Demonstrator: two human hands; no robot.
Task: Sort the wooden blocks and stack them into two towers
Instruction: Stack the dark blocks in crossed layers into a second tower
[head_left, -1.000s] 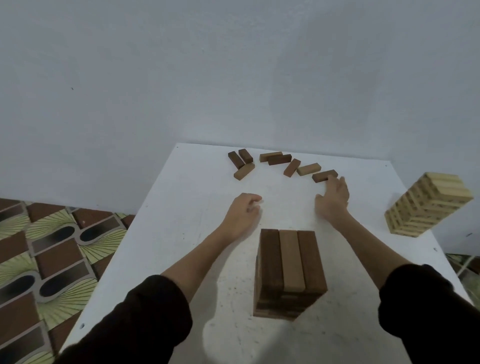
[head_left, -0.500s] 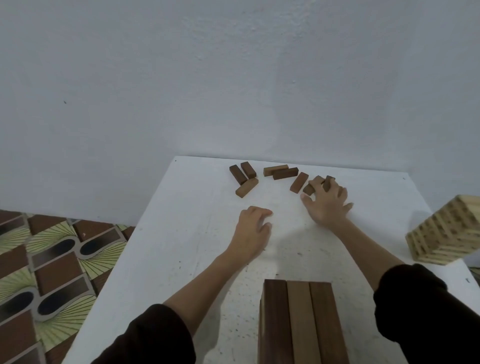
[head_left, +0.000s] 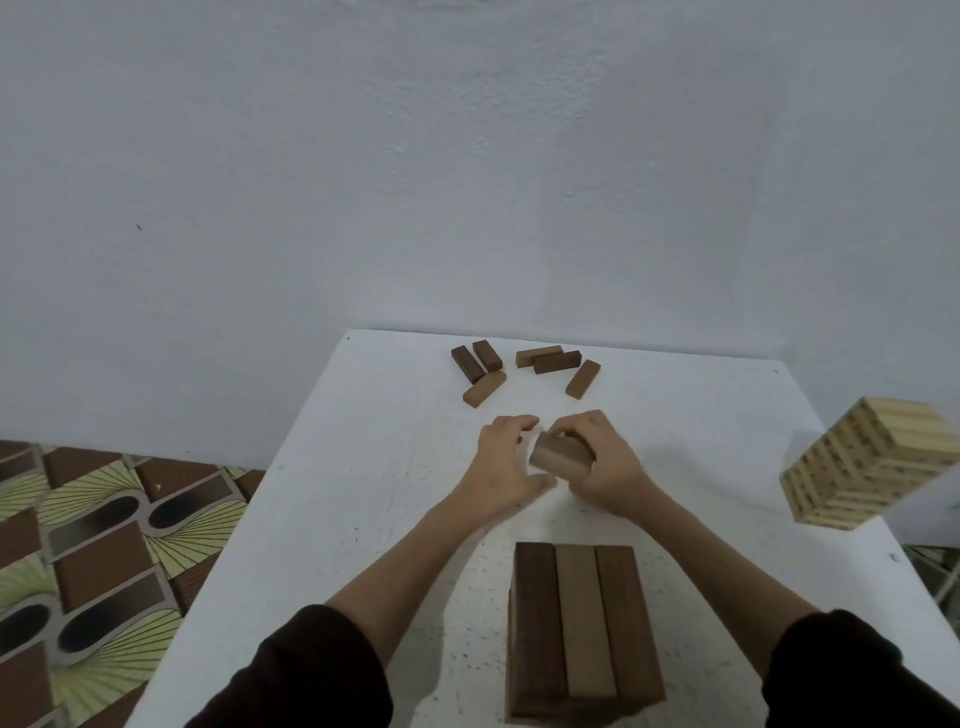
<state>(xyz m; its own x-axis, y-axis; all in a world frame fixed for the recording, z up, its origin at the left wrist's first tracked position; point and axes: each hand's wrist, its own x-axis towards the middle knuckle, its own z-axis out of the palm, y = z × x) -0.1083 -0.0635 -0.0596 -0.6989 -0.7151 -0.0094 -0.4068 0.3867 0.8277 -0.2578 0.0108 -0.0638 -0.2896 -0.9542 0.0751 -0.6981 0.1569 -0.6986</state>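
Observation:
A tower of dark brown blocks (head_left: 582, 629) stands near me on the white table (head_left: 363, 519), its top layer three blocks side by side. A pale wood tower (head_left: 862, 462) stands at the right edge. My right hand (head_left: 602, 462) is closed over brown blocks (head_left: 558, 457) held just above the table's middle. My left hand (head_left: 504, 462) is beside them, fingers curled and apart, holding nothing. Several loose brown blocks (head_left: 480, 387) lie at the far edge, among them one at the right (head_left: 583, 378).
A pale blue wall rises directly behind the table's far edge. Patterned floor tiles (head_left: 93, 545) show to the left, below the table. The pale tower sits very near the right table edge.
My right hand has picked up blocks from the far right of the loose row and drawn them back toward the table's middle. My left hand moved closer to it. The camera tilted down.

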